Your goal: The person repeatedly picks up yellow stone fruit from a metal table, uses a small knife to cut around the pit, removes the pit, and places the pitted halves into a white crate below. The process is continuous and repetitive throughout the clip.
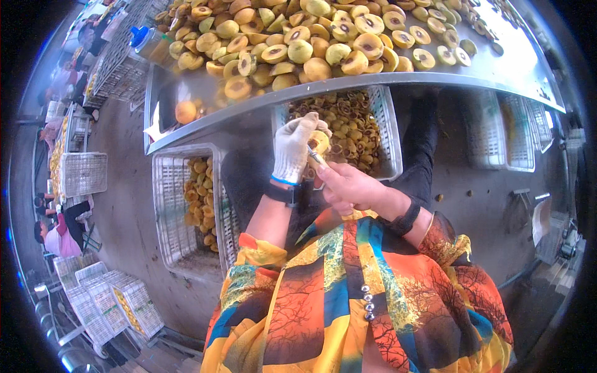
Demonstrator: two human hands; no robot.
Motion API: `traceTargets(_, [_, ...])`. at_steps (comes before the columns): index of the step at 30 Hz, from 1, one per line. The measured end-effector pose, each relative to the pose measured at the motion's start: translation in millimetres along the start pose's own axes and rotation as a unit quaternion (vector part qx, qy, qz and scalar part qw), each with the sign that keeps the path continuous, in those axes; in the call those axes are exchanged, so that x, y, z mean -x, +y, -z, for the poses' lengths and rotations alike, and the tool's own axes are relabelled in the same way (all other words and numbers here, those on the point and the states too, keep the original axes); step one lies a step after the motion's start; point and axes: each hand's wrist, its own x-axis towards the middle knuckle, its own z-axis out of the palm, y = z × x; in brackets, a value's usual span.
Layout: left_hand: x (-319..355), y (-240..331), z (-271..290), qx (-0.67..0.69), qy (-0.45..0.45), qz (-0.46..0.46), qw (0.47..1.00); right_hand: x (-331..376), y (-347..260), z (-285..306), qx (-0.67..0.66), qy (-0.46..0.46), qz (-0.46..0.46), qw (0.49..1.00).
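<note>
My left hand (292, 149), in a white knitted glove, is closed around a yellow peach half (319, 142), its cut face and dark centre turned toward my right. In my bare right hand (353, 186), closed fingers grip a small pitting knife (317, 158) with a pale handle. Its metal tip reaches the lower edge of the peach half; how deep it goes I cannot tell. Both hands are in front of my body, over a white crate (390, 133) holding peach scraps and rings (354, 118).
Across the front, a metal table (485, 81) carries a heap of peach halves (298, 50) and a blue-capped bottle (148, 42). A white crate (165, 205) with peach pieces is at left; other crates (497, 133) are at right. People work far left.
</note>
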Motion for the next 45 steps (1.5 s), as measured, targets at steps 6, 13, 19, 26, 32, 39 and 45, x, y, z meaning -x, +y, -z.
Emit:
traceTargets(6, [5.7, 13.3, 7.5, 0.259, 0.051, 0.088, 0.960, -16.8, -4.0, 12.3, -0.154, -0.200, -0.032, 0.967])
traceTargets(13, [42.9, 49.2, 163.0, 0.009, 0.377, -0.148, 0.914, -33.2, 4.9, 36.2, 0.030, -0.070, 0.062, 0.995])
traceTargets(19, [62.9, 96.5, 215.5, -0.683, 0.386, -0.156, 0.601, -60.0, 24.4, 49.2, 0.352, 0.150, -0.013, 0.924])
traceTargets(26, [26.5, 156.5, 78.7, -0.832, -0.131, -0.144, 0.520, -64.2, 35.9, 31.2, 0.347, 0.227, 0.031, 0.909])
traceTargets(32, [23.3, 188.5, -118.2, -0.753, -0.445, -0.156, 0.459, -53.3, 41.9, 82.7, 0.341, 0.369, 0.009, 0.865])
traceTargets(39, [29.3, 167.9, -138.6, -0.748, -0.512, -0.168, 0.386, -38.0, 48.8, 106.8, 0.250, 0.391, 0.107, 0.879])
traceTargets(45, [29.2, 152.2, -140.4, -0.709, -0.554, -0.184, 0.396, -10.7, 68.6, 119.2, 0.178, 0.421, 0.116, 0.882])
